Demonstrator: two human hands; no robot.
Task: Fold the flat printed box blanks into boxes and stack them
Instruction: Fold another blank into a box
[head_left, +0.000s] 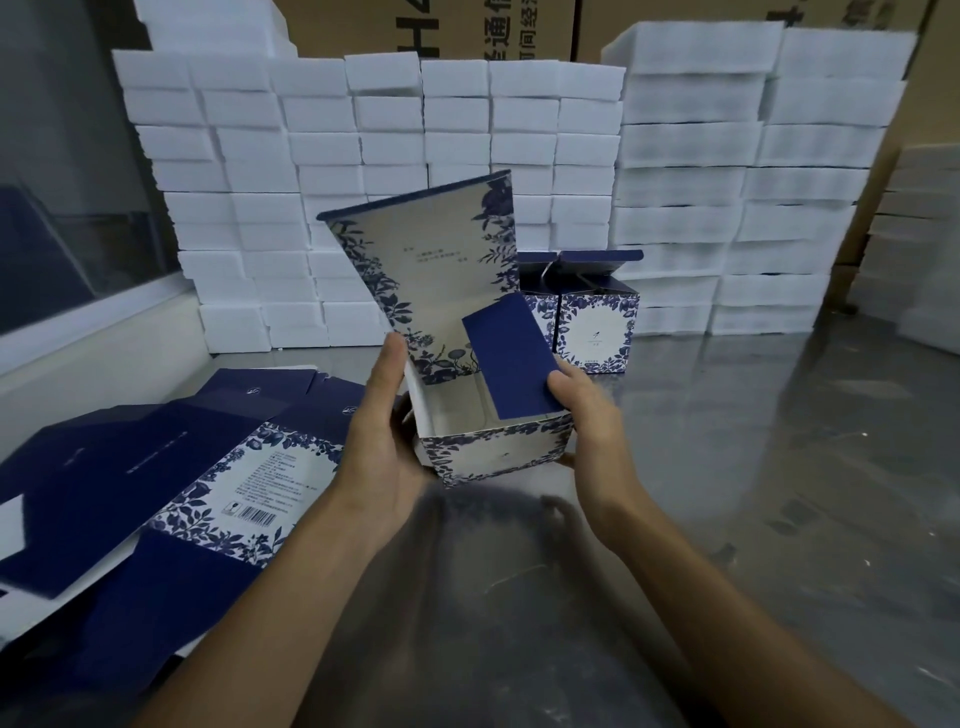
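I hold a half-folded blue-and-white floral box above the steel table, its open mouth toward me and its long lid panel standing up. My left hand grips the box's left wall, thumb on the outside edge. My right hand grips the right wall, and its thumb presses a dark blue side flap inward. A pile of flat box blanks lies fanned out on the table to the left. Two folded boxes stand side by side behind the held box, top flaps open.
Tall stacks of white foam blocks line the back of the table, with wider foam stacks at the right. Brown cartons rise behind them. The reflective steel table stretches to the right.
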